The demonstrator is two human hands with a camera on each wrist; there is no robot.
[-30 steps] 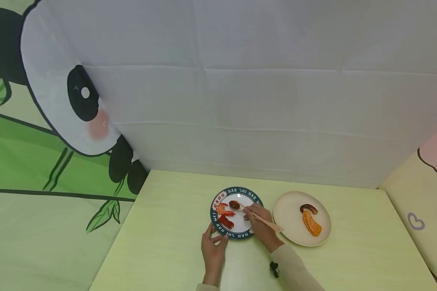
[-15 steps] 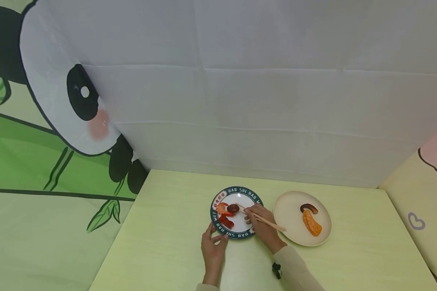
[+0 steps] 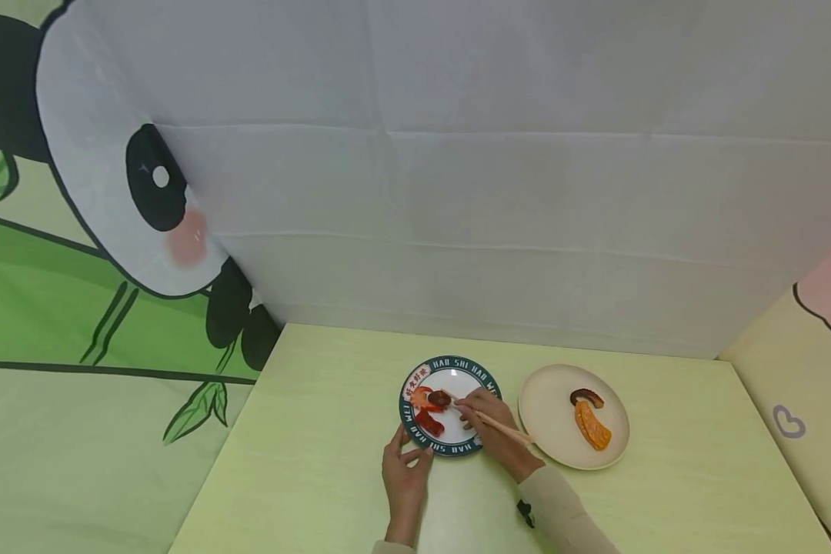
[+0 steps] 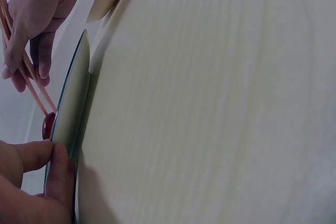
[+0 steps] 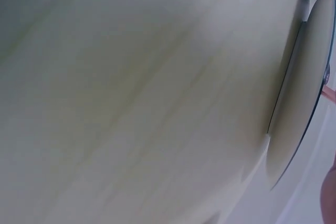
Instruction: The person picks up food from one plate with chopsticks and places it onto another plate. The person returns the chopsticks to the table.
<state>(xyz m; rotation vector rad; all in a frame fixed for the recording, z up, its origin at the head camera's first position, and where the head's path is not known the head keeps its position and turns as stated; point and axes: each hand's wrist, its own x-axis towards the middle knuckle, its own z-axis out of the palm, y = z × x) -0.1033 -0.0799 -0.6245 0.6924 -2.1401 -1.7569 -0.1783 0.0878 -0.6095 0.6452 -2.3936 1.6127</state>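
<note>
Places logged from the patterned plate (image 3: 457, 362), which sits on the counter (image 3: 305, 454).

Nearest my remote view: left hand (image 3: 407, 469), at the plate's near-left rim, pinching it between thumb and fingers. I take this as steadying against any push from above.

Right hand (image 3: 492, 423), over the plate's right side, grips wooden chopsticks (image 3: 511, 431) partway along, back ends trailing right. I judge this grip lets the tips angle in low without the hand covering the food.

Tips meet the brown piece (image 3: 439, 398), left of the plate's centre. I cannot tell whether it is pinched or only nudged. It overlaps the orange shrimp-like piece (image 3: 418, 395); a red piece (image 3: 429, 422) lies toward the plate's near side. This grouping seems to leave the plate's right side free for the tips.

Just right of the plate, apart: cream plate (image 3: 550, 412), bearing an orange slice (image 3: 592, 427) and, beyond that, a dark curved piece (image 3: 587, 396).

Behind the plate, farthest: white cloth (image 3: 415, 192).
</note>
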